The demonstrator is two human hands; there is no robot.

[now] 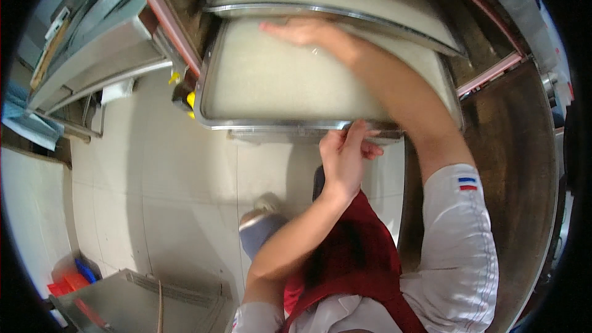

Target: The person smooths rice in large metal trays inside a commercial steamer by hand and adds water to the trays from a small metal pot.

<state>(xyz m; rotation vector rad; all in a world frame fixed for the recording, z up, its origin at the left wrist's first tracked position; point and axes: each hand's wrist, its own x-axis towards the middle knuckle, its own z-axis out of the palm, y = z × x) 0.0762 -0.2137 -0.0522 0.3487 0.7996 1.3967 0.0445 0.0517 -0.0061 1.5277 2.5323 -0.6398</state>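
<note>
A shallow metal tray [277,125] sticks out of a rack toward me, with a smooth, pale off-white layer [286,83] inside. My left hand [343,148] grips its front rim right of the middle, thumb on top and fingers curled below. Across the tray reaches my right arm. My right hand [300,31], blurred, is over the far part of the pale layer with fingers stretched out and nothing visible in it. Whether it touches the layer I cannot tell. Just beyond is the front rim of a second metal tray [314,8], set higher and holding a similar pale layer.
Pink-edged rack sides [169,23] flank the trays. Another edge [277,135] shows beneath the front tray. At left stands a stainless steel table [115,32]; a brown panel [499,157] runs along my right. A metal surface [138,305] is at lower left, above the tiled floor [185,171].
</note>
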